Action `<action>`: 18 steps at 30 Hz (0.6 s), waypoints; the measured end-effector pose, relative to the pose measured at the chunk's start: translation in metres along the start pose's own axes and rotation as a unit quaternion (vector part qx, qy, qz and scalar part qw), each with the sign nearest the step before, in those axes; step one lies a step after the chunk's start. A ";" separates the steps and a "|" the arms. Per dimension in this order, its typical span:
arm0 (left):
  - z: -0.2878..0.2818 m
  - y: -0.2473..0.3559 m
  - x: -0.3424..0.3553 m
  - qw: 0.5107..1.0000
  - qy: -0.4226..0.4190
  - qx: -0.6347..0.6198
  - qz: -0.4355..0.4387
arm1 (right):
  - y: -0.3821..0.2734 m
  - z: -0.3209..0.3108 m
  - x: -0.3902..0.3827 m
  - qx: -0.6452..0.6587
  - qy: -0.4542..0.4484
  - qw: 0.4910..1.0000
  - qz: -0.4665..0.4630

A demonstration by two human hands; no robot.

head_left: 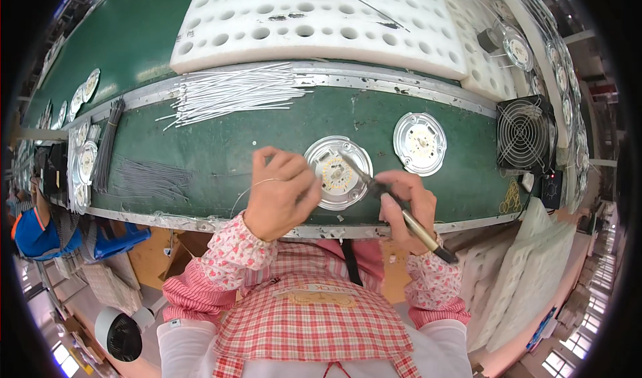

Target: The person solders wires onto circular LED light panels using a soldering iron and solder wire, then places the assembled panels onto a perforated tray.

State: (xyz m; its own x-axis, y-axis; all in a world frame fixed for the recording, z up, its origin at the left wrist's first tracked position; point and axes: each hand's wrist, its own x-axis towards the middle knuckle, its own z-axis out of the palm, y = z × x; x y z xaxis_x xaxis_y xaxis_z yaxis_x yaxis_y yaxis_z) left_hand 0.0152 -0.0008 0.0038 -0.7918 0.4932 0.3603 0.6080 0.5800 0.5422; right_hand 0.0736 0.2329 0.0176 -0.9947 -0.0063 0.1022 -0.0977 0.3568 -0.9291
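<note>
A soldering iron (420, 229) with a brass-coloured handle is gripped in my right hand (413, 204). Its tip reaches over a round metal lamp board (342, 199) with yellowish parts around its centre. My left hand (281, 192) is closed at the left rim of this board, fingers bent in a pinch. A thin pale wire (249, 192) curves out from the left hand toward the bench edge; my fingers hide its end. Just to the right lies a second round board (420, 144), touched by neither hand.
White wires (234, 93) lie in a pile at the back, and dark grey wires (154, 178) lie on the left. A perforated white foam block (314, 27) stands behind the metal rail. On the right are a black fan (523, 134) and a small black box (551, 189).
</note>
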 end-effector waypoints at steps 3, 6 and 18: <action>0.012 0.002 -0.004 1.000 0.017 0.004 0.008 | 0.001 -0.008 0.001 -0.035 -0.049 0.997 -0.041; 0.014 0.000 -0.005 1.000 0.019 0.010 0.017 | 0.002 -0.011 0.005 -0.030 -0.087 0.992 -0.088; 0.021 0.004 -0.001 0.992 -0.009 0.108 0.061 | -0.003 -0.033 0.032 0.013 -0.165 0.986 0.024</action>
State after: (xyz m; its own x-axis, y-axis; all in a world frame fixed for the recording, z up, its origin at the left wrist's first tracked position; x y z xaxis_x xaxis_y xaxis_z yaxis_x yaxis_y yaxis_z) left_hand 0.0196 0.0153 -0.0102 -0.7121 0.5781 0.3983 0.6985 0.6404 0.3194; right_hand 0.0426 0.2623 0.0349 -0.9535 -0.2952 -0.0602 -0.0458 0.3396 -0.9395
